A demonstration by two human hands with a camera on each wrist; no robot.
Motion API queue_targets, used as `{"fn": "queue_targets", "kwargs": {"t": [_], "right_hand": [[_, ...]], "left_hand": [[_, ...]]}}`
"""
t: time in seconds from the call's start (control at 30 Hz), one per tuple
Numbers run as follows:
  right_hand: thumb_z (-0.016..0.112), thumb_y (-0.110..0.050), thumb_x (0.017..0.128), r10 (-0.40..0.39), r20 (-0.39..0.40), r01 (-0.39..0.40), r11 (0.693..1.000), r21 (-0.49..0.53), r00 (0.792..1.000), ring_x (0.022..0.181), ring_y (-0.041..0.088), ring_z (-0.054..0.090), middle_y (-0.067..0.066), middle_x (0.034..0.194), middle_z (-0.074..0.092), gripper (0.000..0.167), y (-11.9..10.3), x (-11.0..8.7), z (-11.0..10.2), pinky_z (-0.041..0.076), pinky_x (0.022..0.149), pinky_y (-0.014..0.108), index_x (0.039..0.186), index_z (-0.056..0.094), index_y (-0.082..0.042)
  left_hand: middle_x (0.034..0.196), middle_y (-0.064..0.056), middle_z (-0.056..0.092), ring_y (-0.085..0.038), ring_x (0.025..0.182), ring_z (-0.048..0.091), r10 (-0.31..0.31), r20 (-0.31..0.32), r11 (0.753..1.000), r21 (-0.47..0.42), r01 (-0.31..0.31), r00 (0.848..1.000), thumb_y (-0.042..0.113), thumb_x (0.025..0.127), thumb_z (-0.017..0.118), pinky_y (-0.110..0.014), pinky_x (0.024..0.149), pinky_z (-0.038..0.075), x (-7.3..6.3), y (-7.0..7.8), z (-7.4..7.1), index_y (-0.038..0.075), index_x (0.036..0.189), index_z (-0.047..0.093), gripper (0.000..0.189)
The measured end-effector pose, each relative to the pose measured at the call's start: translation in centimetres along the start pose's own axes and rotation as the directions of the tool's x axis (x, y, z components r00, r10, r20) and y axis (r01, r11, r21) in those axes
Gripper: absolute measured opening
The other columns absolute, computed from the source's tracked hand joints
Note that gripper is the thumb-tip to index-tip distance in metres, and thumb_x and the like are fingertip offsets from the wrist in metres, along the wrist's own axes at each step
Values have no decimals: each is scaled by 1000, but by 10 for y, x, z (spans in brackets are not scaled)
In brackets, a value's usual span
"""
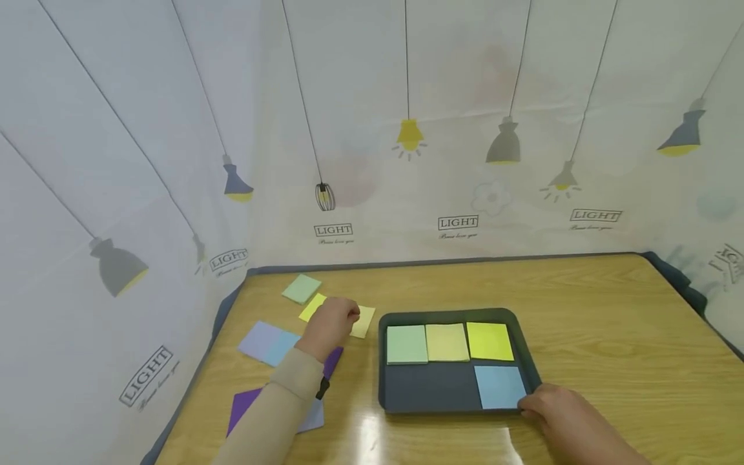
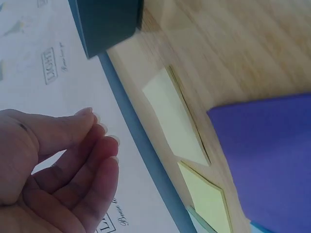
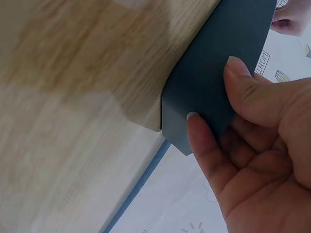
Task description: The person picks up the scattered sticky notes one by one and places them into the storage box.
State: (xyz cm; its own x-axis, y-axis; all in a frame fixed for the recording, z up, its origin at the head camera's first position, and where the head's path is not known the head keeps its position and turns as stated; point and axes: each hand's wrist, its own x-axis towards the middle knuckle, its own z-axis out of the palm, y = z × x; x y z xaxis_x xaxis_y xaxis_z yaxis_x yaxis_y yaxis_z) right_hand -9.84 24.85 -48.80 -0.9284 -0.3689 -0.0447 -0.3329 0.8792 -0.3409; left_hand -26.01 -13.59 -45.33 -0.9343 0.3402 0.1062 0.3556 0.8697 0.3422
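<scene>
My left hand (image 1: 332,325) hovers above the loose sticky notes left of the tray, its fingers softly bent. In the left wrist view its thumb tip meets the fingertips, with nothing visible between them. Under and beside it lie a yellow sticky note pad (image 1: 311,307) and a pale yellow one (image 1: 363,321). My right hand (image 1: 560,410) grips the near right corner of the dark tray (image 1: 430,389). Along the tray's back row sit green (image 1: 406,344), pale yellow (image 1: 447,342) and bright yellow (image 1: 490,341) pads; a blue pad (image 1: 500,387) occupies the front right.
A green pad (image 1: 301,289) lies at the back left of the wooden table (image 1: 610,336). Lilac (image 1: 257,340) and light blue (image 1: 280,349) pads lie nearer, with a purple pad (image 1: 241,405) partly behind my left sleeve. A lamp-print curtain (image 1: 372,129) surrounds the table.
</scene>
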Motion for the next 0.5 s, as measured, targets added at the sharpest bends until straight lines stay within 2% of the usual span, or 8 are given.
{"fn": "queue_targets", "kwargs": {"t": [0.23, 0.37, 0.5], "right_hand": [[76, -8, 87, 104, 81, -107, 993, 42, 991, 71, -2, 53, -14, 79, 66, 14, -4, 3, -4, 53, 66, 26, 88, 77, -22], [76, -8, 87, 160, 106, -167, 984, 60, 981, 71, 1, 53, -13, 79, 66, 14, -7, 4, -5, 54, 68, 27, 87, 77, -22], [76, -8, 87, 173, 107, -181, 981, 72, 979, 70, 2, 53, -13, 78, 66, 14, -7, 5, -5, 54, 68, 28, 87, 78, -22]], "left_hand": [[99, -11, 75, -24, 88, 70, -38, 75, 999, -8, 39, 996, 9, 92, 73, -39, 78, 58, 18, -12, 6, 2, 103, 75, 13], [103, -12, 72, -26, 94, 67, -25, 123, 999, -31, 29, 992, 9, 88, 77, -42, 84, 56, 24, -18, 10, 0, 107, 74, 21], [109, -14, 69, -29, 102, 65, -7, 156, 999, -36, 12, 988, 10, 84, 82, -43, 91, 54, 29, -22, 14, 0, 112, 72, 31]]}}
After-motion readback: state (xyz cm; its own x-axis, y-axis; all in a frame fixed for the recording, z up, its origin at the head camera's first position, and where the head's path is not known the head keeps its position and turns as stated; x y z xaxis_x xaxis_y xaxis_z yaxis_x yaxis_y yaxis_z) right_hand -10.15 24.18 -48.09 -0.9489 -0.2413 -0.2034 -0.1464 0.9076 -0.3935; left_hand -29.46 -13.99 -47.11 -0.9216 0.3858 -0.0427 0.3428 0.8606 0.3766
